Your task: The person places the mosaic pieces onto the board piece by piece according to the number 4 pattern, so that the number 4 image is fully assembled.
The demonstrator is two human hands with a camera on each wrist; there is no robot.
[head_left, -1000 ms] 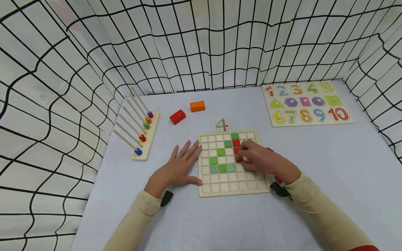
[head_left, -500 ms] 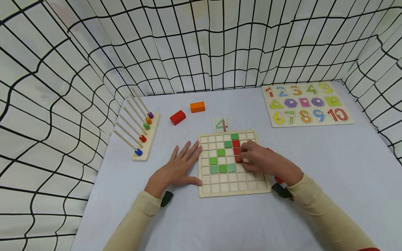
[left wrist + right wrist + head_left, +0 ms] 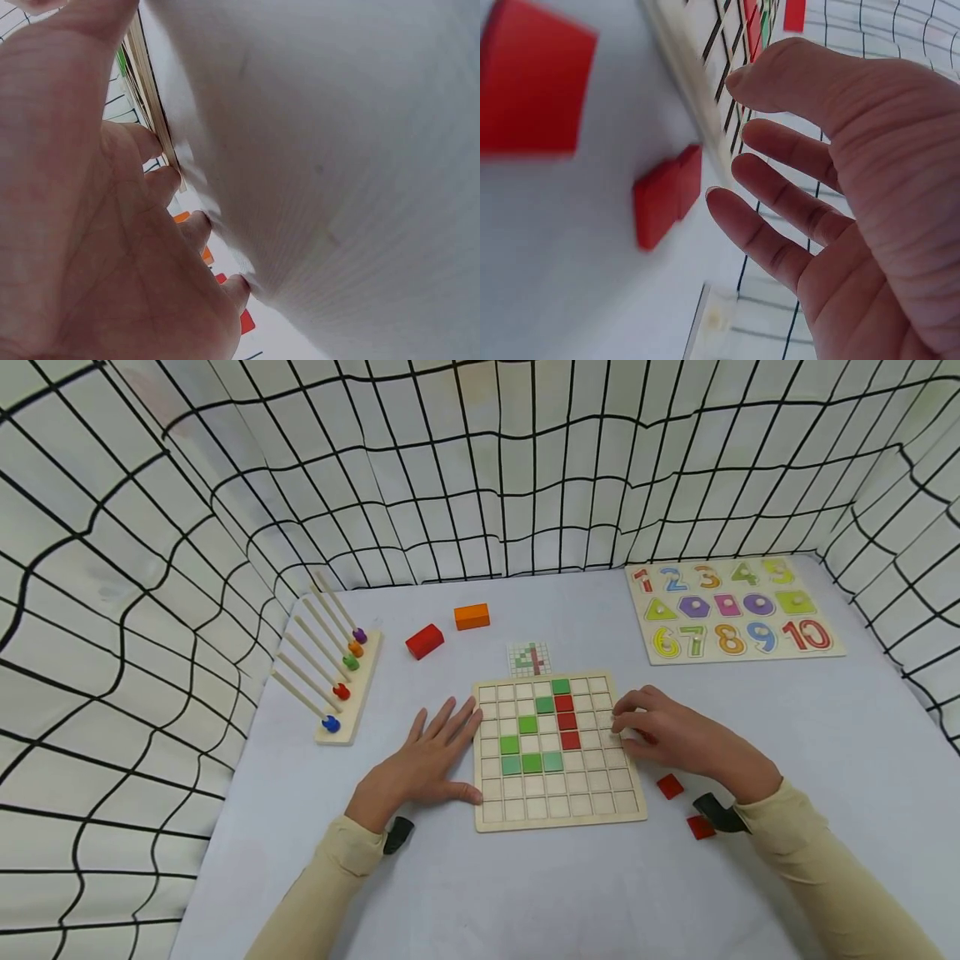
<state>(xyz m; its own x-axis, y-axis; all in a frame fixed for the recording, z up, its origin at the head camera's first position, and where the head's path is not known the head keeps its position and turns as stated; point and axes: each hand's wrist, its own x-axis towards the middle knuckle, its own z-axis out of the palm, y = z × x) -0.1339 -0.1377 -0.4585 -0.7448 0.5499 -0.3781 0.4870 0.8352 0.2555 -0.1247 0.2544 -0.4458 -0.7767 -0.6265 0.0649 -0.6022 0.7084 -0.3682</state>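
Note:
A wooden grid board (image 3: 517,812) lies flat on the table, with several green tiles (image 3: 528,724) in a slanted pattern and a column of three red tiles (image 3: 567,722). My left hand (image 3: 427,768) rests spread at the board's left edge, its fingertips and thumb against it. Beyond the right edge hovers my right hand (image 3: 686,735), fingers loosely bent and apart, holding nothing. In the right wrist view, two touching red tiles (image 3: 667,195) lie below its fingertips, mostly hidden by the hand in the head view. Nearer the wrist are two more loose red tiles (image 3: 670,786).
A small pattern card (image 3: 528,659) sits behind the board. Farther back are a red block (image 3: 424,642) and an orange block (image 3: 472,616). At left stands a peg rack (image 3: 348,693) with coloured beads; a number puzzle (image 3: 746,610) lies back right. Black netting (image 3: 510,485) surrounds the table.
My right hand has let go of the lowest red tile in the column and moved right, off the board, uncovering loose red tiles. My left hand has stayed put.

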